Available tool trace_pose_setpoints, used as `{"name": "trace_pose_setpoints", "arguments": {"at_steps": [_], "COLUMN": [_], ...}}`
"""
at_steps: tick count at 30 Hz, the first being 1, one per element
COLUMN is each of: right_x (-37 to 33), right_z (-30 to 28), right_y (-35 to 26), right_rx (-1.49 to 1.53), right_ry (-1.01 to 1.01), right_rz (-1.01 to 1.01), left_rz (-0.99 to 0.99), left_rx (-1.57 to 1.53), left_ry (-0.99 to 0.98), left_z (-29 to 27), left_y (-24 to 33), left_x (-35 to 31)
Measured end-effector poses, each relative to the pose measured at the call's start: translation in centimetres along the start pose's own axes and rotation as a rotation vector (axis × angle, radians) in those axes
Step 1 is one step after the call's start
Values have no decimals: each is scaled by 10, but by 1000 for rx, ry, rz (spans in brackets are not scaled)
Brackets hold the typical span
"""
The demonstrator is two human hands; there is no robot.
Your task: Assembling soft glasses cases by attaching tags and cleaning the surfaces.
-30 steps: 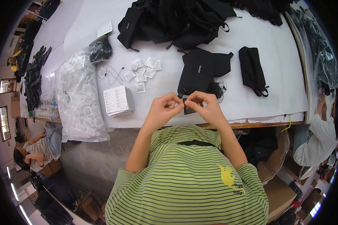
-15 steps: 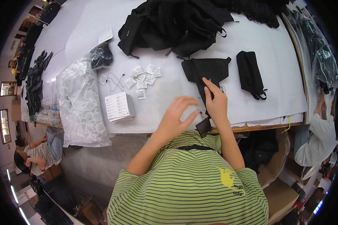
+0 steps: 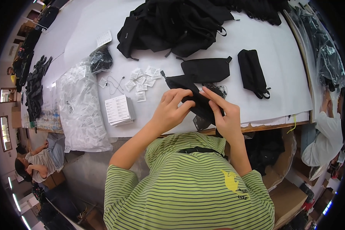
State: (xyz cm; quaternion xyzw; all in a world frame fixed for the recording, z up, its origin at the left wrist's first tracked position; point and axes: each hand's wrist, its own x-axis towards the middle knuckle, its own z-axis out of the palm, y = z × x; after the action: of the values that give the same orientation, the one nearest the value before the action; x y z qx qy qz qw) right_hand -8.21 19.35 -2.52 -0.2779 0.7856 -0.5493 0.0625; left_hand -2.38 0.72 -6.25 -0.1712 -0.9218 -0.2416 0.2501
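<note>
We look down on a white worktop (image 3: 283, 107) and a green striped shirt (image 3: 188, 188) bearing a yellow print and dark lettering. Largest on the worktop is a heap of black pouches (image 3: 172, 28) at the far side. At left, a clear plastic bag (image 3: 80, 111) is full of small white printed packets. A black pouch (image 3: 200, 105) is held near the front edge: the left hand (image 3: 174, 107) has its bent fingers and thumb closed on one side, and the right hand (image 3: 228, 117) grips the other, index finger stretched along the cloth. A slim black pouch (image 3: 253, 73) lies at right. Left of the hands stands a stack of white cards (image 3: 119, 109), its rows of print too fine to read. Behind it lie loose white packets (image 3: 140, 80) and a thin black cord (image 3: 115, 85).
</note>
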Motion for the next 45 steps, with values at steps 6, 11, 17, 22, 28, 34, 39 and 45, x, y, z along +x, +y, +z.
{"name": "trace_pose_setpoints", "arguments": {"at_steps": [6, 11, 17, 22, 28, 34, 39, 45], "right_x": [-1, 0, 1, 4, -35, -43, -41, -35], "right_z": [-1, -2, -4, -17, 2, -2, -41, -67], "right_y": [-4, -9, -5, 34, 39, 61, 49, 48], "right_rx": [103, 201, 262, 667, 713, 470, -2, 833], "right_ry": [-94, -159, -279, -175, -547, -484, -704, -207], "right_rz": [69, 124, 181, 210, 585, 621, 610, 534], "left_rz": [80, 128, 111, -225, -655, -805, -817, -887], "left_rx": [-9, -40, -87, -217, -630, -516, -519, -1132], "left_ry": [-1, -10, -95, -64, -161, -270, -544, -882], "left_z": [-13, -18, -26, -36, -36, -47, -61, -59], "left_y": [-3, -6, 5, 6, 17, 8, -5, -16], "left_x": [-1, -7, -5, -12, -25, -43, -58, -67]}}
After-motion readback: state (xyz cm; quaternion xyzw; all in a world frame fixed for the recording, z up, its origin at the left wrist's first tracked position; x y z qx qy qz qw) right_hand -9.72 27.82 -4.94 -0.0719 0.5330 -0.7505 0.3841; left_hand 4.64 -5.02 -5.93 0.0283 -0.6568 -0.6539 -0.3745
